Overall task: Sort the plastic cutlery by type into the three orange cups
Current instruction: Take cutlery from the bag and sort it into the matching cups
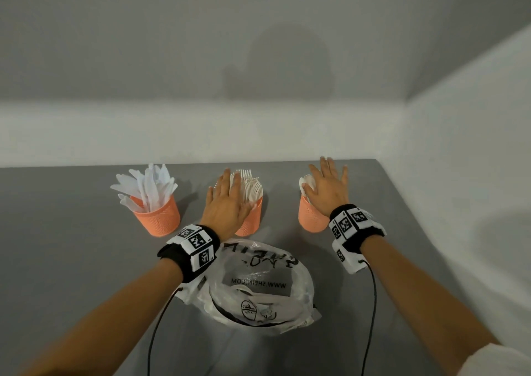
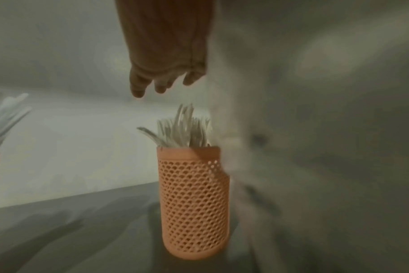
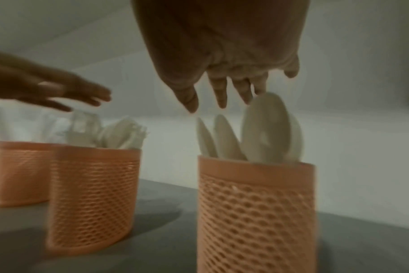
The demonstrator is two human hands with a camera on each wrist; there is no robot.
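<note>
Three orange mesh cups stand in a row on the grey table. The left cup (image 1: 159,217) holds white knives (image 1: 149,186). The middle cup (image 1: 250,220) holds white forks (image 1: 252,187). The right cup (image 1: 311,216) holds white spoons (image 1: 307,184). My left hand (image 1: 227,200) hovers flat over the middle cup (image 2: 194,203) with straight fingers, holding nothing. Over the right cup (image 3: 257,212) my right hand (image 1: 327,183) is spread, its fingertips (image 3: 222,99) just above the spoon bowls (image 3: 264,127).
A crumpled clear plastic bag (image 1: 258,283) with black print lies on the table just in front of the cups, between my forearms. The white wall runs close behind the cups and along the right side. Cables trail from both wristbands.
</note>
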